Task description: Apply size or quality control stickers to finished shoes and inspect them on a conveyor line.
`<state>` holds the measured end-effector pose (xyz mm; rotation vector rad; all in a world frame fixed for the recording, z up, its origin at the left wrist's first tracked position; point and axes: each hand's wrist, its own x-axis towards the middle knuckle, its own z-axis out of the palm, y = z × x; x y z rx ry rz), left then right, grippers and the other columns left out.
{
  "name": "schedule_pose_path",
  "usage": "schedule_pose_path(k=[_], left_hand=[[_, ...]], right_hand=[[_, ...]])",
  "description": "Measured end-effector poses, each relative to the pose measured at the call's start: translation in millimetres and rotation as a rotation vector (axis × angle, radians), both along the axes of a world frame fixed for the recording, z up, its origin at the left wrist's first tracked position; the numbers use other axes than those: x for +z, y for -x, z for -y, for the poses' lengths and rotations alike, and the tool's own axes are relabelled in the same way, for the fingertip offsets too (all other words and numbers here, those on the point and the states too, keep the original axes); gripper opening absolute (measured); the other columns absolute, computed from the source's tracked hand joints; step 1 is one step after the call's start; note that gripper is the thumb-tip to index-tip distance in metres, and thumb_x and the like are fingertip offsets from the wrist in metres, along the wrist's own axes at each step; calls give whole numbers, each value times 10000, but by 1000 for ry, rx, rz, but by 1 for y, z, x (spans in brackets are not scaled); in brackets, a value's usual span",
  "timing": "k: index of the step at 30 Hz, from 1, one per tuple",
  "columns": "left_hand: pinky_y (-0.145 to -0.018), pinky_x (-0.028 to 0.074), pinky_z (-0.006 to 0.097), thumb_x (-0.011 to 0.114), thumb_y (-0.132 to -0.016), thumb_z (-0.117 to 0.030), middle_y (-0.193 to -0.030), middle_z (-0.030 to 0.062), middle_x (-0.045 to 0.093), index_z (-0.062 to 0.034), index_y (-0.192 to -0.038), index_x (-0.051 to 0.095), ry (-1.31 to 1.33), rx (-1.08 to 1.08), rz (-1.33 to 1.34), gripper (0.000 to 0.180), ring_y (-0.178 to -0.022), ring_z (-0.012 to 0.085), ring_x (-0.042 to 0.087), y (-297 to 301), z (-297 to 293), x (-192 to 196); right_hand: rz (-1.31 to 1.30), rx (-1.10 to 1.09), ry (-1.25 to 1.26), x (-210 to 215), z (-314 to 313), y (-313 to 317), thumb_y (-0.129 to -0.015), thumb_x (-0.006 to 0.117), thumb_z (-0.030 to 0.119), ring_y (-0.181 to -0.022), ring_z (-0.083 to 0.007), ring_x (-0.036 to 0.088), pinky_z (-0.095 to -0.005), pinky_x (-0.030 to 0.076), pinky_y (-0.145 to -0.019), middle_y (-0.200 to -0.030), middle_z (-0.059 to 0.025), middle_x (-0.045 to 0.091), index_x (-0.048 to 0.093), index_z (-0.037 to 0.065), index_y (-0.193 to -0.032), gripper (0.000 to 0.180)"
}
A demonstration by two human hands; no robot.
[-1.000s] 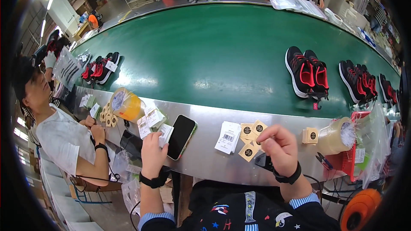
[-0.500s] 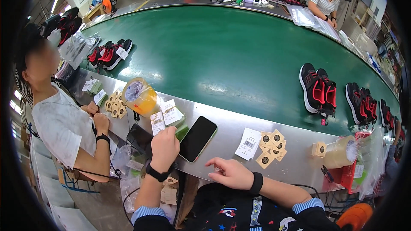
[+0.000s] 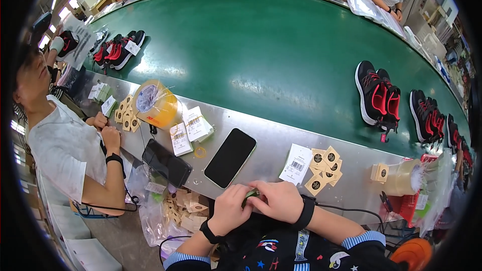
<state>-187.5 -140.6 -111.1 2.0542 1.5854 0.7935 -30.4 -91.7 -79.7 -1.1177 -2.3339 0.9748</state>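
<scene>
White tag bundles (image 3: 182,141) near far edge of worktop (image 3: 267,140); smartphone (image 3: 230,158) just right; left hand (image 3: 232,210), right hand (image 3: 282,200) together at front edge, fingers pinching mostly hidden green item (image 3: 250,195); barcode tags (image 3: 295,163), kraft cards (image 3: 330,157) farther right.

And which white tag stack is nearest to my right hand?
Nearest the right hand is the stack between the central phone and the tan cards; the banded stacks lie farther, left of that phone.
</scene>
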Motion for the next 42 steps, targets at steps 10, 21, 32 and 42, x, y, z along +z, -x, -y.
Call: schedule_pose_path(k=[10, 21, 32, 42], left_hand=[[-938, 366, 341, 646, -704, -47, -1330, 157, 269, -18, -1258, 249, 680, -147, 792, 682, -1156, 230, 410, -9, 7, 11], [-775, 480, 340, 656, -738, -216, -1269, 140, 368, -98, -1241, 295, 451, 26, 1058, 630, -976, 209, 527, -3, -7, -46], [-837, 462, 408, 530, -847, -313, -1177, 136, 445, -69, -1173, 363, 465, 166, 1351, 439, -956, 275, 550, -52, 3, -11], [-669, 464, 286, 519, -824, -142, -890, 111, 586, 2, -926, 590, 122, 222, 479, 190, -781, 195, 580, 7, -21, 23]], right_hand=[[-66, -26, -101, -8, 16, -13, -802, 558, 269, -540, -242, 579, -353, 437, -447, -594, -73, 548, 555, 105, -879, 181], [-170, 36, -158, -8, 31, -17, -776, 534, 187, -601, -248, 569, -342, 441, -487, -1037, -167, 494, 377, -9, -1192, 486], [-5, -51, -93, -4, 29, -19, -720, 534, 136, -645, -198, 621, -299, 472, -448, -1077, -73, 537, 461, 139, -1198, 483], [-66, -26, -126, -4, 17, -31, -712, 594, 115, -604, -194, 601, -281, 465, -486, -1047, -40, 559, 473, 88, -1166, 471]])
